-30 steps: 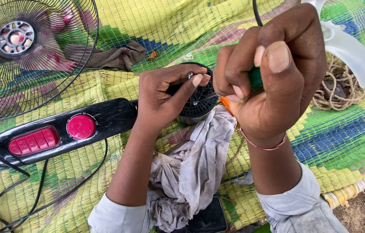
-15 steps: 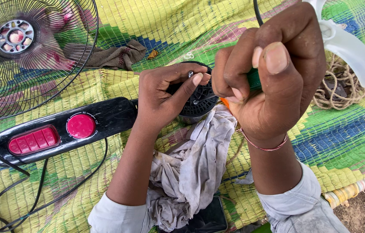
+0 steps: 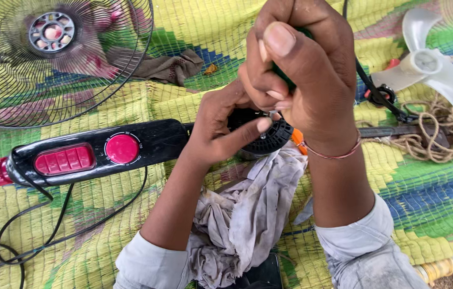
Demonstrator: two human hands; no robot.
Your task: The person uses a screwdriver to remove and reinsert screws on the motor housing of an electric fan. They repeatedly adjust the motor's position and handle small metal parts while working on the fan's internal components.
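Observation:
My left hand (image 3: 221, 128) grips the round black fan motor housing (image 3: 272, 140) at the end of the black fan body (image 3: 146, 142), which has a red dial and red buttons. My right hand (image 3: 304, 69) is raised above the motor, fist closed around a green-handled tool (image 3: 282, 80) with an orange part showing below the wrist; its tip is hidden behind my fingers. A dirty grey rag (image 3: 242, 214) lies under the motor, between my forearms.
A wire fan guard (image 3: 50, 59) lies at the upper left on the yellow-green woven mat (image 3: 440, 203). A white fan blade (image 3: 440, 69) and a coil of brown rope (image 3: 430, 139) sit at the right. A black cord (image 3: 50, 230) loops at the lower left.
My right hand has shifted slightly left and up over the motor. My left hand keeps its grip on the motor housing.

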